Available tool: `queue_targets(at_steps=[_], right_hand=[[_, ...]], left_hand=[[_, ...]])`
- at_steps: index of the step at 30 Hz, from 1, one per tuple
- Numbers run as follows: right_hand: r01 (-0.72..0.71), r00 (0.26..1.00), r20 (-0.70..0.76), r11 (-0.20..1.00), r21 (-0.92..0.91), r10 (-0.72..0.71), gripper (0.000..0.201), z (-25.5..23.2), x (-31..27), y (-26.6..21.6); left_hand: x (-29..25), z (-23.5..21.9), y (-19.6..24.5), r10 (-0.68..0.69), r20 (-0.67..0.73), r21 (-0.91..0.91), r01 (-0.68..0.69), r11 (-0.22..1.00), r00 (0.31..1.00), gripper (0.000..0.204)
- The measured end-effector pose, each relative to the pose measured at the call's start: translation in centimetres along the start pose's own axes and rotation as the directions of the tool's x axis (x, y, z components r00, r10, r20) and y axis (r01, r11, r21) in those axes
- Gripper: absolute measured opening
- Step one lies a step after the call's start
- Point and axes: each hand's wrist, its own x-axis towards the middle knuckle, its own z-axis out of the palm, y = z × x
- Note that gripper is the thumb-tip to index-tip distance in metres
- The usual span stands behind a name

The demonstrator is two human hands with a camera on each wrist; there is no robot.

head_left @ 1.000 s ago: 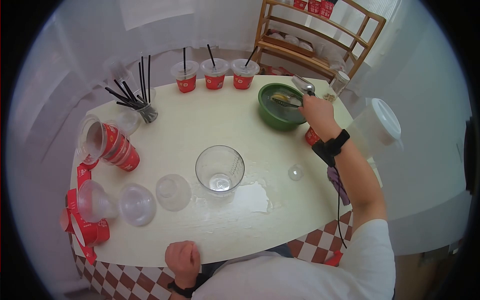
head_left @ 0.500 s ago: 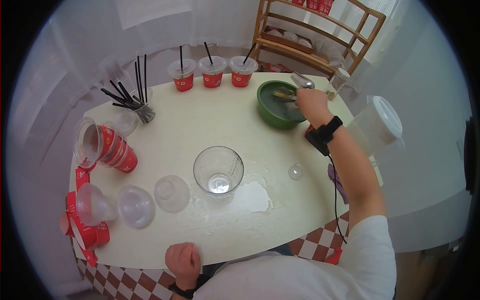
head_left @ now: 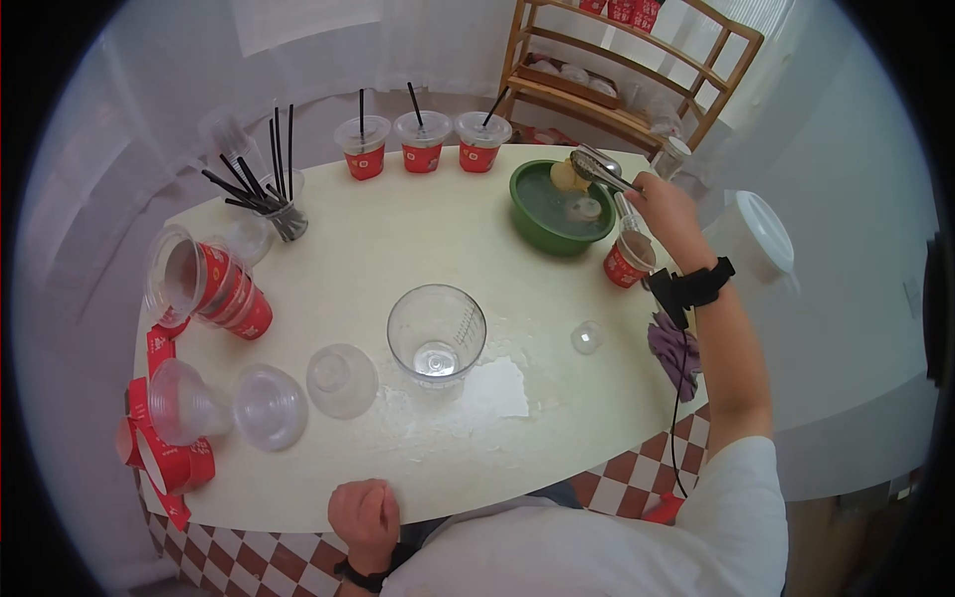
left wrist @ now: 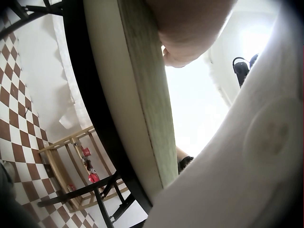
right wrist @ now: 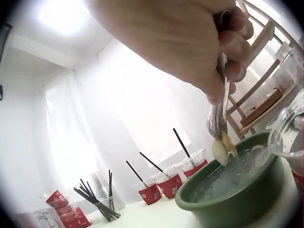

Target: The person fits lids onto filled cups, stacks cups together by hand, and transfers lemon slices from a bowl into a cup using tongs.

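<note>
My right hand grips a pair of metal tongs over the far right of the table. In the right wrist view, pale yellow lemon pieces hang from the tongs' end, low over the green basin. Cloudy water and ice fill the basin, and a clear lump floats in it. Beside the basin, under my right wrist, stands a red paper cup. My left hand rests at the table's near edge, fingers loosely curled, holding nothing.
A clear measuring jug stands mid-table beside a wet patch. Lids and stacked red cups lie left. Three lidded cups line the back, near black straws. A purple cloth and pitcher are at right.
My right hand has moved right and up from the basin. The tongs have come out of the water with lemon pieces in their end. My left hand stays put.
</note>
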Motion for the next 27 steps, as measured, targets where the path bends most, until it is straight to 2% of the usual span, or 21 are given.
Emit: queue_targets(at_steps=[7,12,27], right_hand=[[0.033,0.996,-0.085,0.999,0.043,-0.03,0.022,-2.5,-0.8,-0.9],[0.021,0.999,-0.036,1.0,-0.013,-0.021,0.022,-2.6,-1.3,-1.9],[0.046,0.999,-0.013,0.996,-0.069,-0.048,0.021,-1.6,-1.9,-1.4]], left_hand=[[-0.2,0.2,-0.2,0.015,-0.013,0.013,-0.015,1.0,1.0,0.01],[-0.1,0.2,-0.1,0.006,-0.02,0.002,-0.006,1.0,1.0,0.01],[0.0,0.1,0.1,0.002,-0.019,0.008,-0.002,1.0,1.0,0.011]])
